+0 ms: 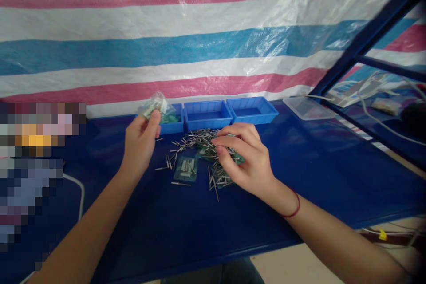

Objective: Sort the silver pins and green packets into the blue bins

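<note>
Clear plastic bag [161, 103], pinched in left hand [141, 137] between thumb and fingers, probably light, limp, slippery, best held by an edge; metal pins [199, 138] under curved right hand [248, 155], any pinch there unclear.

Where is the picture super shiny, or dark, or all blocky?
Head view: white glare streaks the striped sheet; the upper right corner goes dark; big square blocks cover part of the left side; light also glints on the clear bag in the left hand.
</note>
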Tool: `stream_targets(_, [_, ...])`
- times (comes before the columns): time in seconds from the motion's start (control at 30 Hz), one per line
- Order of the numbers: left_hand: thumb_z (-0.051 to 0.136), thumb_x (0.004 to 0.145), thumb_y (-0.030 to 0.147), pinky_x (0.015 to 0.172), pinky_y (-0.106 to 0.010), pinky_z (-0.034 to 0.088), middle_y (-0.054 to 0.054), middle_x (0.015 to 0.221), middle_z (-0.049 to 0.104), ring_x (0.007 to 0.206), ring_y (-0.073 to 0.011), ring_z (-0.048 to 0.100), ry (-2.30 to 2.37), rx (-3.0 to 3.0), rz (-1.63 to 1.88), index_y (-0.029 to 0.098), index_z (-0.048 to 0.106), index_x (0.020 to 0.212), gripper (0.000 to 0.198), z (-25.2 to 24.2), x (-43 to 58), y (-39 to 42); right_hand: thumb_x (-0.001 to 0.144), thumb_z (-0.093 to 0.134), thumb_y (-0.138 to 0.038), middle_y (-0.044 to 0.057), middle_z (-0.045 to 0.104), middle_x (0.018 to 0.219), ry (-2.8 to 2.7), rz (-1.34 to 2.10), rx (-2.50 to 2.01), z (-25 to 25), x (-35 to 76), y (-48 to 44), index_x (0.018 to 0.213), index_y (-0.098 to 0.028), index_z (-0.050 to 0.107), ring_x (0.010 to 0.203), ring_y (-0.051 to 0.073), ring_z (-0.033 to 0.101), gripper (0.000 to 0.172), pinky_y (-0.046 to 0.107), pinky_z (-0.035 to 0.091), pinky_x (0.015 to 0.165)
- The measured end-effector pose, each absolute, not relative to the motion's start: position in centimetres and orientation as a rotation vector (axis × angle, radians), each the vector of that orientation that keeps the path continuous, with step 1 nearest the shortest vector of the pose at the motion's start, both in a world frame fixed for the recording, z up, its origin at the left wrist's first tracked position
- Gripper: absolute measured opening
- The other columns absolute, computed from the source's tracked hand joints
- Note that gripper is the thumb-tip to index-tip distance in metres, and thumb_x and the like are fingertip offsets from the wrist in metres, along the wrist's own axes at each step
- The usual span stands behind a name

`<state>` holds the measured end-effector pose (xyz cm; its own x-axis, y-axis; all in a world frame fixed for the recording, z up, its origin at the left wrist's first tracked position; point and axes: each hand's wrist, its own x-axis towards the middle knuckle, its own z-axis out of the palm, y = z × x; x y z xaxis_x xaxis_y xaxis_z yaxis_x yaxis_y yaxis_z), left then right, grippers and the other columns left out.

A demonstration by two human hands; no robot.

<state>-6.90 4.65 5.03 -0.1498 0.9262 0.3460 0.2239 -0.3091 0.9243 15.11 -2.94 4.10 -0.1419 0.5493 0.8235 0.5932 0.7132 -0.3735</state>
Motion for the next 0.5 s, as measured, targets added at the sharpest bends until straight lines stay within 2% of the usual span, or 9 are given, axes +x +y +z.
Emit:
stream_targets(0.07, [0.060, 0.083, 0.048, 0.055, -0.023, 0.043, 0.003, 0.067, 0.057, 0.054, -0.0105, 0.051, 1.394, 1.609, 1.604, 0.022, 0.061, 0.102, 0.033, 5.4, -7.8, 5.6, 0.081, 0.059, -0.010, 0.006, 0.064, 0.095, -1.810, -0.041, -0.890, 4.1, 15.0, -3.0, 0.092, -0.023, 0.065, 0.093, 0.022, 0.058, 0.019, 0.042, 0.048, 0.084])
stream_targets(0.13, [0.062, 0.082, 0.048, 0.062, -0.026, 0.046, 0.001, 0.074, 0.063, 0.062, -0.0141, 0.057, 1.536, 1.721, 1.582, 0.023, 0.051, 0.123, 0.050, 5.5, -8.5, 6.3, 0.081, 0.059, -0.010, 0.006, 0.064, 0.095, -1.828, -0.036, -0.882, 4.1, 14.9, -3.1, 0.092, -0.022, 0.065, 0.093, 0.021, 0.058, 0.018, 0.041, 0.048, 0.083])
stream_targets(0.2, [0.064, 0.079, 0.048, 0.075, -0.034, 0.048, -0.005, 0.084, 0.067, 0.078, -0.0215, 0.062, 1.795, 1.934, 1.398, 0.020, 0.043, 0.134, 0.065, 5.1, -8.9, 6.9, 0.081, 0.059, -0.010, 0.006, 0.065, 0.094, -1.847, -0.032, -0.872, 4.1, 14.8, -3.2, 0.091, -0.021, 0.065, 0.092, 0.021, 0.058, 0.017, 0.040, 0.048, 0.082])
stream_targets(0.27, [0.063, 0.079, 0.048, 0.087, -0.046, 0.044, -0.014, 0.108, 0.065, 0.101, -0.0323, 0.057, 2.055, 2.186, 1.150, 0.016, 0.042, 0.137, 0.069, 4.4, -9.1, 7.1, 0.081, 0.058, -0.010, 0.006, 0.065, 0.093, -1.863, -0.028, -0.863, 4.1, 14.7, -3.1, 0.091, -0.020, 0.065, 0.091, 0.020, 0.058, 0.016, 0.039, 0.049, 0.082])
stream_targets(0.33, [0.057, 0.084, 0.048, 0.091, -0.052, 0.039, -0.019, 0.130, 0.054, 0.116, -0.0398, 0.046, 2.193, 2.354, 0.998, 0.016, 0.044, 0.137, 0.063, 3.9, -9.0, 7.1, 0.081, 0.059, -0.009, 0.007, 0.065, 0.091, -1.868, -0.022, -0.866, 4.1, 14.8, -3.0, 0.090, -0.018, 0.066, 0.090, 0.020, 0.058, 0.015, 0.039, 0.049, 0.082])
stream_targets(0.4, [0.051, 0.088, 0.045, 0.091, -0.052, 0.039, -0.018, 0.135, 0.050, 0.119, -0.0404, 0.043, 2.219, 2.428, 0.989, 0.018, 0.048, 0.135, 0.054, 3.6, -9.0, 6.9, 0.081, 0.058, -0.009, 0.007, 0.066, 0.089, -1.873, -0.020, -0.871, 4.1, 14.9, -2.8, 0.090, -0.017, 0.066, 0.089, 0.020, 0.058, 0.014, 0.038, 0.049, 0.082])
stream_targets(0.5, [0.048, 0.090, 0.038, 0.089, -0.047, 0.040, -0.014, 0.120, 0.059, 0.111, -0.0344, 0.050, 2.099, 2.516, 1.041, 0.020, 0.060, 0.121, 0.037, 3.7, -9.1, 6.5, 0.083, 0.057, -0.012, 0.007, 0.066, 0.090, -1.966, 0.007, -0.889, 3.7, 15.1, -2.5, 0.090, -0.017, 0.066, 0.088, 0.019, 0.058, 0.013, 0.037, 0.049, 0.081])
